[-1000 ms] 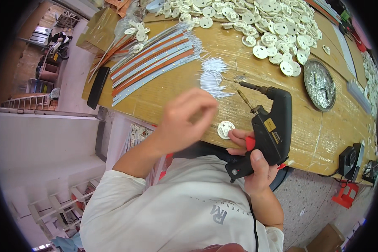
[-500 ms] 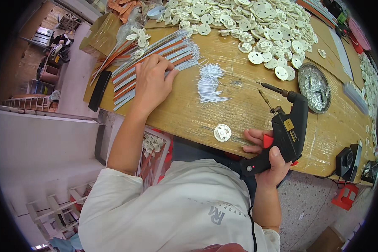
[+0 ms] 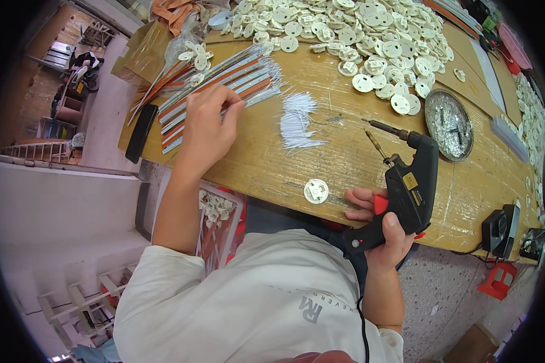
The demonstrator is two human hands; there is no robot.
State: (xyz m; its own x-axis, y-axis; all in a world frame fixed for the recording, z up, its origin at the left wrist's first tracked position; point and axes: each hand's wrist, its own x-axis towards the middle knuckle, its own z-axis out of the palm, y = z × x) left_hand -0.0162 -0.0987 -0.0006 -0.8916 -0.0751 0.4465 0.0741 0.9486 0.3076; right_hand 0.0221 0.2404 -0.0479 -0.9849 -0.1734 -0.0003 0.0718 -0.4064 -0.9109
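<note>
- The right hand point(image 3: 386, 249) grips a black soldering gun point(image 3: 410, 184), its thumb wrapped over the handle and its other fingers curled around beside the red trigger point(image 3: 380, 204); the gun's tip points forward and left.
- Below the desk's front edge, at the left, a crate point(image 3: 235, 227) holds small white pieces.
- One round white disc point(image 3: 316, 191) lies on the desk point(image 3: 345, 154), near the front edge, just left of the right fingers.
- The left hand point(image 3: 209, 130) is over the near side of a fan of orange and white LED strips point(image 3: 239, 81). Its fingers are bent, thumb tip close to the index tip; whether they pinch anything, I cannot tell.
- Right of the strips lies a bunch of thin white wires point(image 3: 298, 124).
- A round dish point(image 3: 429, 118) of silvery scraps sits beyond the gun.
- Farthest, a heap of white discs point(image 3: 369, 36) spreads over the desk.
</note>
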